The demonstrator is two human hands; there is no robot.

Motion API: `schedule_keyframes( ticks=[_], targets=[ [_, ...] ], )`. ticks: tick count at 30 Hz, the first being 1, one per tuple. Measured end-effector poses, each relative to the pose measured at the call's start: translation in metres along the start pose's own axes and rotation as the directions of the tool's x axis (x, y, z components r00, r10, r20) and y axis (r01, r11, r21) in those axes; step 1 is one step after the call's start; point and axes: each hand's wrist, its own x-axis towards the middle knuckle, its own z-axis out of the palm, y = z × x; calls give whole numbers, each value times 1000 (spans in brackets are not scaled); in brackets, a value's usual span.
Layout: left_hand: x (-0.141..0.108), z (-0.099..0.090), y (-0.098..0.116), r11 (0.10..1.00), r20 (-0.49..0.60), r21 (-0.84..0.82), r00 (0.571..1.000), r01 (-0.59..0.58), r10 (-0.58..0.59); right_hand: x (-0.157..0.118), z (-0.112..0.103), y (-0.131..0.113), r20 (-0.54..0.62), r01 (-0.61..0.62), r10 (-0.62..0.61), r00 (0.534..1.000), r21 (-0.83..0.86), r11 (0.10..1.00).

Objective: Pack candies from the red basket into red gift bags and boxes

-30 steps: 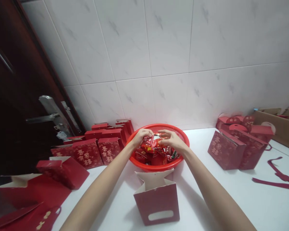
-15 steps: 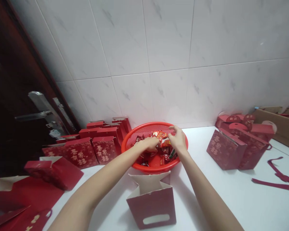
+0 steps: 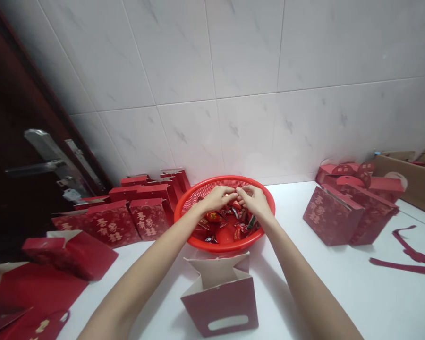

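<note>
A red plastic basket [image 3: 230, 248] with a mesh wall holds wrapped candies [image 3: 239, 231], mostly in red wrappers. Over its far half, my left hand [image 3: 217, 198] and my right hand [image 3: 254, 200] meet at the fingertips. The fingers of both are bent and drawn together; whatever may be between them is hidden. Directly in front of the basket, an open red paper gift box [image 3: 219, 300] stands upright, its pale inside facing up and an oval slot in its near panel.
Red gift boxes with gold characters [image 3: 147, 219] stand in rows at left, near a dark door [image 3: 7, 118]. More boxes [image 3: 331, 217] stand at right beside a cardboard carton [image 3: 411, 182]. Dark red strips [image 3: 403, 267] lie on the white table [image 3: 297, 250] before a tiled wall [image 3: 248, 137].
Both hands have come together over the basket; my left hand rose from among the candies and my right hand moved inward. The view has shifted slightly.
</note>
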Motion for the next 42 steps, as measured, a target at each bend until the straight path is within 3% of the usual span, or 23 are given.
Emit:
schedule_keyframes(
  ticks=[5, 10, 17, 20, 23, 25, 27, 37, 42],
  targets=[
    [-2, 7, 12, 998, 67, -58, 998, -8, 12, 1, -1, 4, -120, 7, -8, 993, -8, 1000],
    [-2, 4, 18, 986, 47, -166, 999, -2, 10, -1, -3, 3, -165, 6, -3, 986, 15, 1000],
    [2, -1, 10, 945, 26, -305, 993, 117, -115, -1, -1, 1, -188, -58, 72, 980, 80, 995],
    [2, 1, 1, 950, -12, -269, 986, 159, -168, -5, -4, -9, -206, -110, 146, 968, 178, 978],
    [-2, 6, -7, 980, 183, -52, 966, 193, -180, -9, -7, -19, -190, -174, 246, 951, 329, 928],
    [-5, 11, -8, 984, 363, 104, 916, 144, -172, -9, -7, -23, -174, -203, 291, 941, 398, 895],
    [-7, 17, -7, 980, 457, 192, 878, 59, -142, -9, -8, -24, -161, -218, 310, 937, 422, 880],
    [-9, 37, 4, 969, 533, 222, 846, -107, -29, -9, -8, -16, -132, -158, 227, 965, 398, 904],
    [-10, 44, 11, 969, 603, 240, 791, -54, -106, -9, -7, -17, -131, -146, 217, 967, 411, 900]
  ],
)
